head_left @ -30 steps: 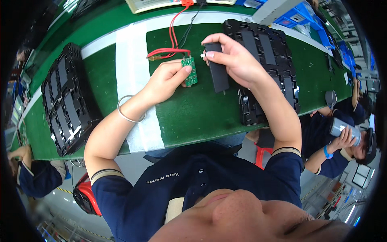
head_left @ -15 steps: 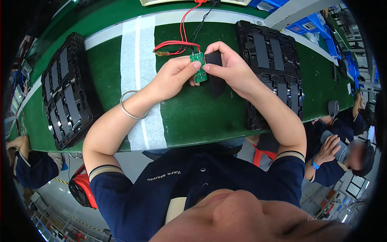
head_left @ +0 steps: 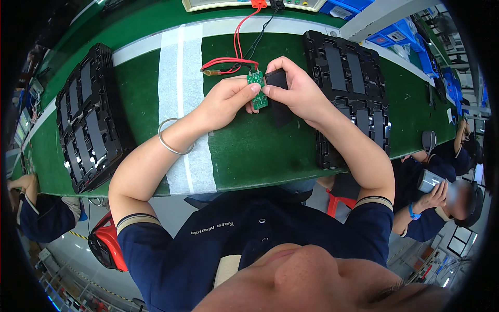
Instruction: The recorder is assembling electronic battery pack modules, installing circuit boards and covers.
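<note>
Over the middle of the green bench, my left hand grips a small green circuit board, its thumb pressed on the board's face. My right hand is closed around a flat black rectangular piece just right of the board. The right thumb tip reaches the board's right edge. Red and black wires run down close to the board's top end; I cannot tell whether they are joined to it. A brass-coloured connector lies at the bend of the wires.
Black moulded trays are stacked at the left, and another black tray stack stands at the right. A pale strip crosses the bench. Red and black plugs sit in a device at the back. A co-worker's hand holds a greyish object.
My hands keep the same grip on the board and the black piece, with the view slightly shifted. At the right, the co-worker's hand has moved with the greyish object.
</note>
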Tool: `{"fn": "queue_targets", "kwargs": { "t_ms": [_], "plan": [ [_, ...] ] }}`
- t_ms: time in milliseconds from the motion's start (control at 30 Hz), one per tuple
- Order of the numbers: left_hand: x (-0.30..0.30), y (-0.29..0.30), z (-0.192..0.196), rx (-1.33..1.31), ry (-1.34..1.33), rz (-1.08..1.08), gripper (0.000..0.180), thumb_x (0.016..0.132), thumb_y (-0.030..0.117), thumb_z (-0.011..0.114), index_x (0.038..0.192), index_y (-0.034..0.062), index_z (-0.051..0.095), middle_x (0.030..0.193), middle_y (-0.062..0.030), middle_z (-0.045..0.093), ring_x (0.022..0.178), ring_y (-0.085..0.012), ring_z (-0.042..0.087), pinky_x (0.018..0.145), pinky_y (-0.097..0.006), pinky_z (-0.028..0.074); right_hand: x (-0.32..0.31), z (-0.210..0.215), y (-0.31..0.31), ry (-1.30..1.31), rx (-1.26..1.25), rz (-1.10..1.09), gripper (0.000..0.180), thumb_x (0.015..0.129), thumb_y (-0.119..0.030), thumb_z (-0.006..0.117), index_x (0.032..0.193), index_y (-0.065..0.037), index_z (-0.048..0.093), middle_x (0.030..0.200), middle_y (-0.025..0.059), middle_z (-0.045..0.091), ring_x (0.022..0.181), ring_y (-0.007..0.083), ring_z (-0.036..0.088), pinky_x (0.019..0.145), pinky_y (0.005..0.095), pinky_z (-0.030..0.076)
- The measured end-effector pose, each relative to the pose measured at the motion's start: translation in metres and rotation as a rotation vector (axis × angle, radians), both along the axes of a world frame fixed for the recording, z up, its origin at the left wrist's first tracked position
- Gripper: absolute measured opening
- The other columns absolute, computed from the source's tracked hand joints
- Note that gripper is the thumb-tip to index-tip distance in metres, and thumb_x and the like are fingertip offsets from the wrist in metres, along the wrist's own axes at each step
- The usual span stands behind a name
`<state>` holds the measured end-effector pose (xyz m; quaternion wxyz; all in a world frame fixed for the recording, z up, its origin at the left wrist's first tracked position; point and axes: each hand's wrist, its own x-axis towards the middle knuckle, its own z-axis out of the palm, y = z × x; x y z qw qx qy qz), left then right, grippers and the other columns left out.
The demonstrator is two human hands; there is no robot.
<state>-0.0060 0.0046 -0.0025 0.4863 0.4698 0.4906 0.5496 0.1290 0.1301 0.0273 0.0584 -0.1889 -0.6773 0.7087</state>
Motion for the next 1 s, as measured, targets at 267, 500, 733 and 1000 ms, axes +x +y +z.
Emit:
{"fn": "queue_targets", "kwargs": {
  "t_ms": [267, 500, 733, 1000],
  "plan": [
    [0.000, -0.001, -0.001, 0.004, -0.006, 0.013, 0.030, 0.091, 0.024, 0.042, 0.080, -0.0011, 0.056, 0.075, -0.0039, 0.051, 0.064, -0.0098, 0.051, 0.060, -0.023, 0.043, -0.003, -0.005, -0.002, 0.048, 0.067, -0.037, 0.022, 0.074, -0.005, 0.060, 0.090, -0.004, 0.045, 0.079, 0.0015, 0.048, 0.072, 0.0080, 0.044, 0.064, 0.0229, 0.039],
    [0.002, 0.003, 0.002, -0.014, 0.062, 0.050, 0.031, 0.091, 0.022, 0.041, 0.077, -0.0007, 0.055, 0.070, -0.0037, 0.054, 0.061, -0.0097, 0.051, 0.058, -0.023, 0.043, 0.004, 0.015, 0.002, -0.054, 0.184, 0.016, 0.021, 0.079, -0.005, 0.058, 0.094, -0.006, 0.043, 0.082, -0.0003, 0.050, 0.075, 0.0052, 0.047, 0.066, 0.0209, 0.040],
    [-0.001, 0.001, -0.008, 0.010, 0.074, 0.031, 0.030, 0.091, 0.021, 0.041, 0.075, -0.0006, 0.055, 0.068, -0.0032, 0.054, 0.061, -0.0094, 0.050, 0.059, -0.022, 0.041, 0.033, 0.060, 0.056, 0.351, 0.233, -0.128, 0.021, 0.082, -0.007, 0.052, 0.102, -0.007, 0.046, 0.090, 0.0027, 0.051, 0.086, 0.0119, 0.048, 0.079, 0.0263, 0.039],
    [0.003, -0.001, -0.002, 0.015, 0.161, 0.014, 0.031, 0.091, 0.021, 0.043, 0.072, -0.0014, 0.053, 0.069, -0.0028, 0.050, 0.061, -0.0091, 0.048, 0.059, -0.023, 0.039, 0.128, 0.059, 0.186, 0.006, 0.627, -0.708, 0.017, 0.084, -0.013, 0.053, 0.101, -0.011, 0.050, 0.083, 0.0000, 0.051, 0.077, 0.0077, 0.046, 0.068, 0.0221, 0.037]
  ]
}}
